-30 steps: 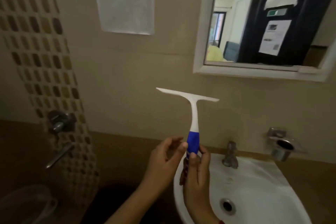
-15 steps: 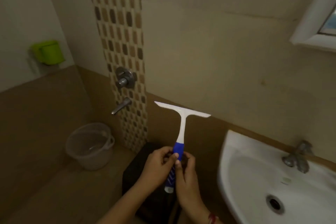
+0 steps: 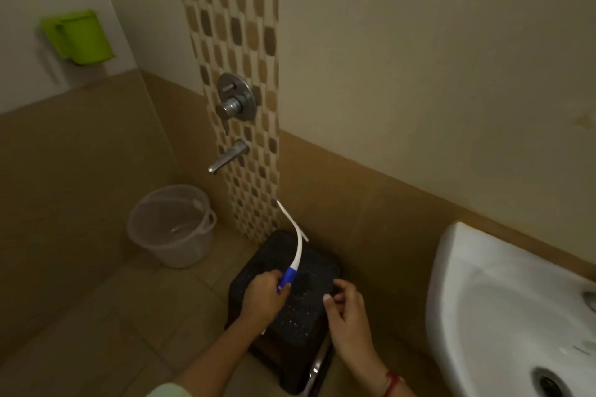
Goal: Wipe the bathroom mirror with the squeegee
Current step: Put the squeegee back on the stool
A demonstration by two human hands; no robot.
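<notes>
A green mug [image 3: 79,37] is seen hung on the left wall. Lower down, a translucent bucket [image 3: 171,226] is set on the tiled floor, in the corner below a wall spout [image 3: 227,158] and a round valve [image 3: 235,97], both fixed on a strip of mosaic tile [image 3: 232,26]. A black stool [image 3: 290,300] is placed just right of the bucket, against the wall. Above the stool, the squeegee [image 3: 295,255] is held by its blue grip in the left hand [image 3: 263,298], which is wrapped round the handle; the white neck is curved up and away, and the blade is seen nearly edge-on near the foot of the mosaic strip. The right hand [image 3: 350,316] is kept just beside the left, apart from the squeegee, with fingers loosely curled and nothing gripped in it. A red thread [image 3: 392,383] is worn on its wrist. At the far right, a white sink [image 3: 503,300] is mounted to the wall. The mirror is not shown.
</notes>
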